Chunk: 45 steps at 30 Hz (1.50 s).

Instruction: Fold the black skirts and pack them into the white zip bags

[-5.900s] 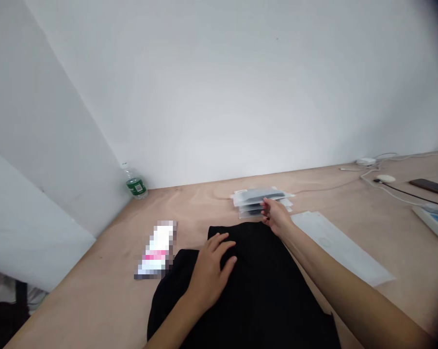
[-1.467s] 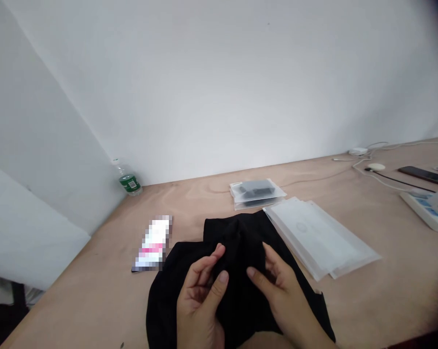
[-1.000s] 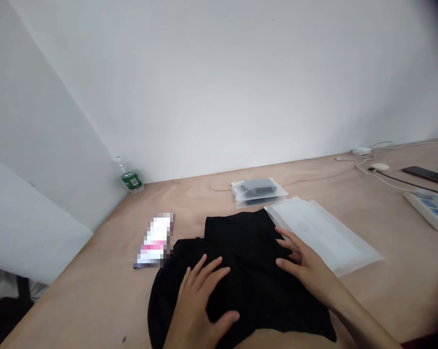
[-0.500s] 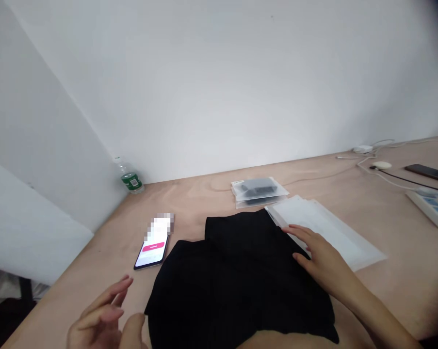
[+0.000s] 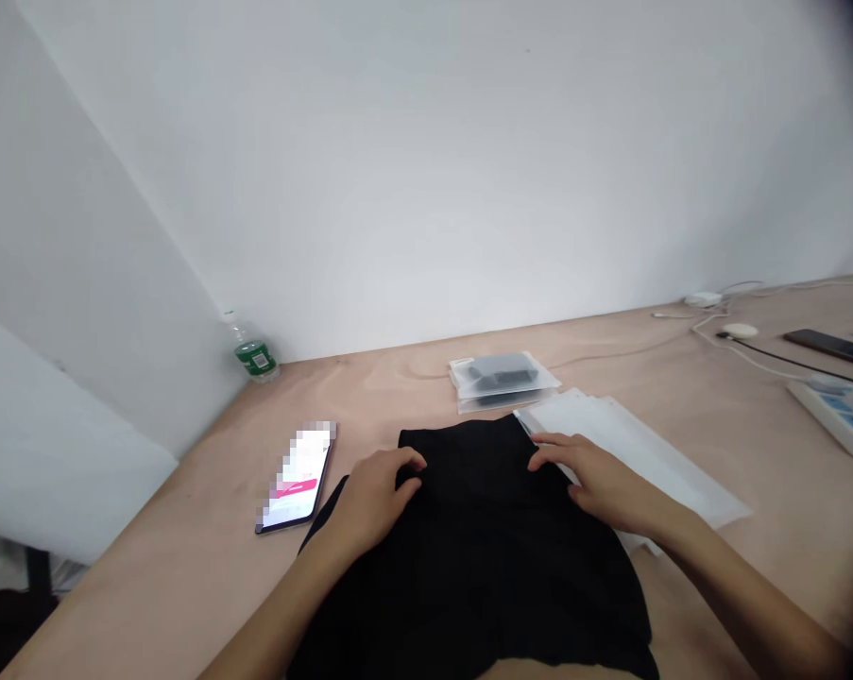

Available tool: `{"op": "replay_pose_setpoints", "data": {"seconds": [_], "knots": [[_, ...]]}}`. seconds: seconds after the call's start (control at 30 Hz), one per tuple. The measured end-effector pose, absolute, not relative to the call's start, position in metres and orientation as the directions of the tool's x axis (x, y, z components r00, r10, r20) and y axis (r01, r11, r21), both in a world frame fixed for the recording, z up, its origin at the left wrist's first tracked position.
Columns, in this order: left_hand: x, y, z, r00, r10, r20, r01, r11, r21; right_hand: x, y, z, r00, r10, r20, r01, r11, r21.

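A black cloth garment (image 5: 483,557) lies spread on the table, its narrower straight-edged part pointing toward the wall. My left hand (image 5: 376,491) rests over the left side of that part, thumb and forefinger apart, no cloth pinched between them. At the opposite edge, my right hand (image 5: 588,480) touches the garment with loosely curved, parted fingers. Under and beside my right hand lie white translucent plastic bags (image 5: 645,444), partly covered by the garment. The garment's near edge runs toward the bottom of the view.
A lit phone (image 5: 298,480) lies at left, and a green-labelled bottle (image 5: 256,359) stands in the corner by the wall. Packed translucent pouches (image 5: 503,378) sit behind the garment. Cables, a dark phone (image 5: 833,348) and a white power strip (image 5: 841,416) are at right.
My left hand has moved from the lower left, off the cloth, up onto the garment. My right hand has shifted slightly left at the garment's edge, and its fingers have curled a little.
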State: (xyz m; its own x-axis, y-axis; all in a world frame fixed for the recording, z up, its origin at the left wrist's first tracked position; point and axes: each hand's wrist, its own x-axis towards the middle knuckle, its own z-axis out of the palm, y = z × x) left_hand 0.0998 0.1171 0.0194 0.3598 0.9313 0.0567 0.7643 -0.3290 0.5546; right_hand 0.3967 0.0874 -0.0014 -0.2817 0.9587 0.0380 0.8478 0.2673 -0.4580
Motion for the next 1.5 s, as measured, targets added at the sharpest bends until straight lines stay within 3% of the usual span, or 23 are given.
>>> {"op": "replay_pose_setpoints", "data": {"seconds": [0.1, 0.4, 0.67, 0.83, 1.0, 1.17, 1.33, 1.5], "knots": [[0.099, 0.124, 0.013, 0.337, 0.94, 0.049, 0.74, -0.297, 0.604, 0.397, 0.092, -0.004, -0.27, 0.963, 0.023, 0.87, 0.254, -0.423], [0.097, 0.142, 0.003, 0.157, 0.984, 0.083, 0.727, -0.172, 0.665, 0.393, 0.111, -0.005, 0.022, 0.999, -0.026, 0.941, -0.029, -0.338], [0.108, 0.163, 0.003, 0.076, 0.986, 0.145, 0.812, -0.146, 0.565, 0.393, 0.154, -0.008, 0.121, 0.993, 0.007, 0.932, -0.111, -0.346], [0.107, 0.173, -0.002, 0.11, 0.984, 0.137, 0.879, -0.16, 0.449, 0.386, 0.154, -0.014, 0.172, 0.978, 0.119, 0.927, -0.12, -0.355], [0.109, 0.156, 0.005, 0.128, 0.976, 0.178, 0.927, -0.182, 0.328, 0.367, 0.126, -0.01, 0.055, 0.962, 0.266, 0.942, 0.039, -0.333], [0.118, 0.128, 0.008, 0.282, 0.95, 0.136, 0.914, -0.309, 0.262, 0.351, 0.111, -0.025, -0.233, 0.939, 0.252, 0.914, 0.3, -0.274], [0.112, 0.127, -0.018, 0.378, 0.926, 0.011, 0.897, -0.368, 0.245, 0.349, 0.118, -0.057, -0.222, 0.963, 0.153, 0.962, 0.242, -0.129], [0.102, 0.13, -0.035, 0.39, 0.919, -0.053, 0.895, -0.365, 0.257, 0.35, 0.122, -0.068, -0.208, 0.966, 0.151, 0.972, 0.222, -0.08]]}}
